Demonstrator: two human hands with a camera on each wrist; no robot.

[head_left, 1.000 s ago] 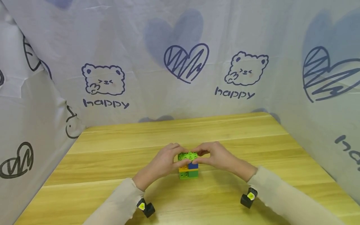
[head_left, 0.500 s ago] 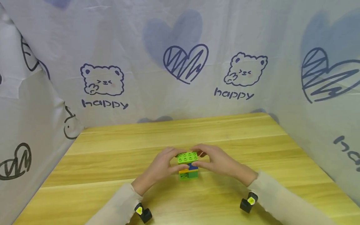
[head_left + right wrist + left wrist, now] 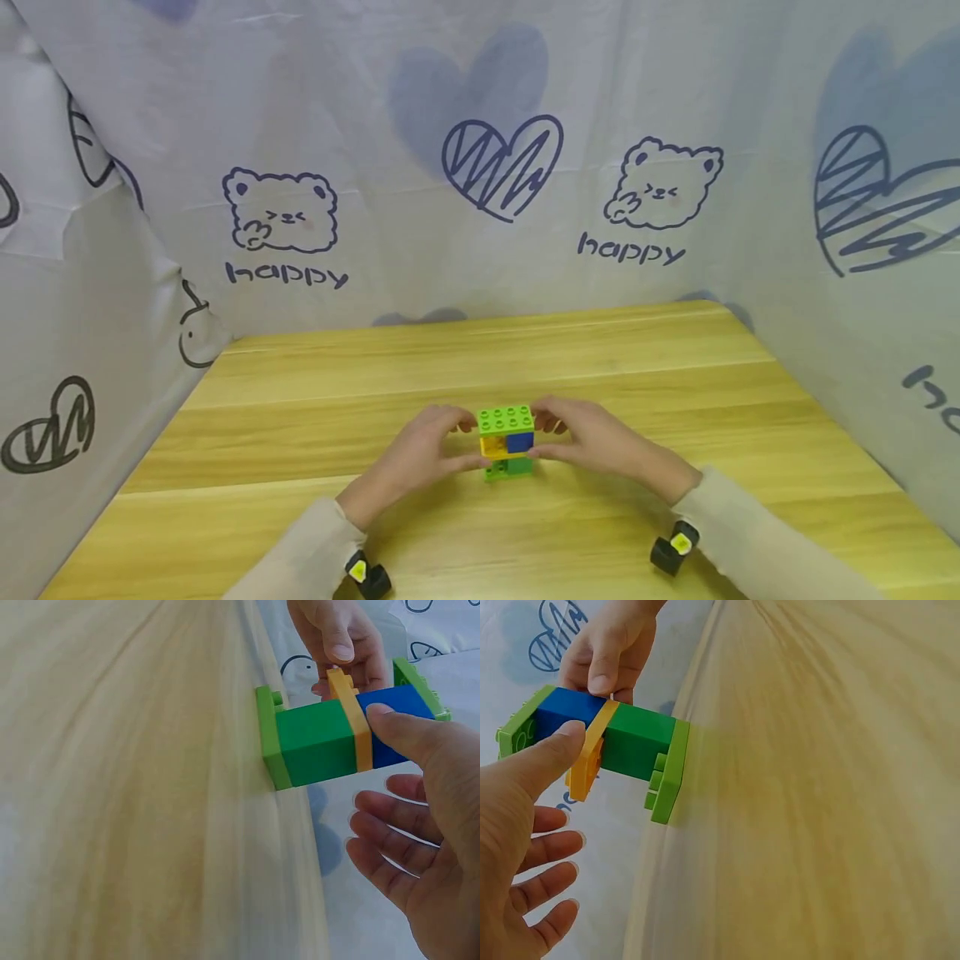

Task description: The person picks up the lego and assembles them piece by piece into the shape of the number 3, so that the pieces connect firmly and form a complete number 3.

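Observation:
A small stack of toy building blocks stands upright on the wooden table (image 3: pixel 315 467). From the bottom it has a light green plate (image 3: pixel 676 772), a dark green block (image 3: pixel 315 742), a yellow-orange plate (image 3: pixel 352 720), a blue block (image 3: pixel 520 442) and a studded light green plate (image 3: pixel 506 420) on top. My left hand (image 3: pixel 416 446) is at the stack's left, its thumb in front of the yellow-orange plate. On the other side, my right hand (image 3: pixel 600 437) has its thumb tip at the blue block's edge. In the wrist views, both hands' other fingers are loosely spread, apart from the blocks.
A white cloth (image 3: pixel 390 250) with drawn bears and hearts hangs behind the table and along both sides. Black wrist cameras (image 3: pixel 369 575) are strapped at both sleeves.
Both hands have come down and drawn apart from the top plate, where fingers and thumbs met around it before. The plate's studs now show fully. The stack stays standing.

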